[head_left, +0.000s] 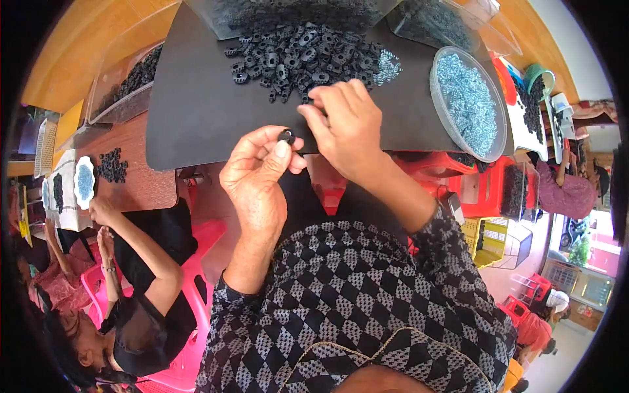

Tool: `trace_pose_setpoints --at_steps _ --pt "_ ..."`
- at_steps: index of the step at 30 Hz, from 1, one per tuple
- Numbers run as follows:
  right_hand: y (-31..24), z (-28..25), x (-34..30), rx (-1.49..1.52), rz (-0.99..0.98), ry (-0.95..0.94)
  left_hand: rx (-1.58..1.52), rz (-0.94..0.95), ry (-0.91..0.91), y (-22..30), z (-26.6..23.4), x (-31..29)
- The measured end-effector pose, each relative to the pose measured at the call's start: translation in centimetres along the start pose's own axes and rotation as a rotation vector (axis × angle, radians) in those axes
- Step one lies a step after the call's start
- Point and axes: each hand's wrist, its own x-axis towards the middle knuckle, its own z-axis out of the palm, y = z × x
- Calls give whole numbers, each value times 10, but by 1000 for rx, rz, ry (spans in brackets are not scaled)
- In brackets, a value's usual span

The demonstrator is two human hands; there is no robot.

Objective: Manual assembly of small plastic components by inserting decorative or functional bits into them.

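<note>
My left hand (pixel 261 171) is closed in a pinch, with a small black plastic piece (pixel 286 136) between thumb and fingers. The piece shows a round opening at its top. Just to the right and a little farther off, my right hand (pixel 345 124) has its fingers loosely curled and the thumb apart; nothing shows between them. Beyond it lies a pile of similar black plastic pieces (pixel 288 62) with holes. A small heap of silvery-blue bits (pixel 388 67), apparently tiny springs, touches the pile's right side.
The dark table (pixel 196 118) bears everything. A round clear tray (pixel 438 98) full of silvery-blue bits stands at right. Clear bins (pixel 219 19) line the back. At left, a co-worker (pixel 141 308) sits at a brown table (pixel 141 190). Red chairs (pixel 488 190) and a yellow crate (pixel 491 242) stand at right.
</note>
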Motion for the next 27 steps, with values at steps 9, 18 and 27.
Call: trace_pose_setpoints --at_steps 9,18,27 --pt "4 19 -1 -205 -40 -86 27 37 33 0 -2 0" --pt "-1 -26 -10 373 277 -192 14 -27 -27 -2 3 1" --pt "-18 -36 -13 1096 675 -111 -41 -151 -102 -6 10 -2"
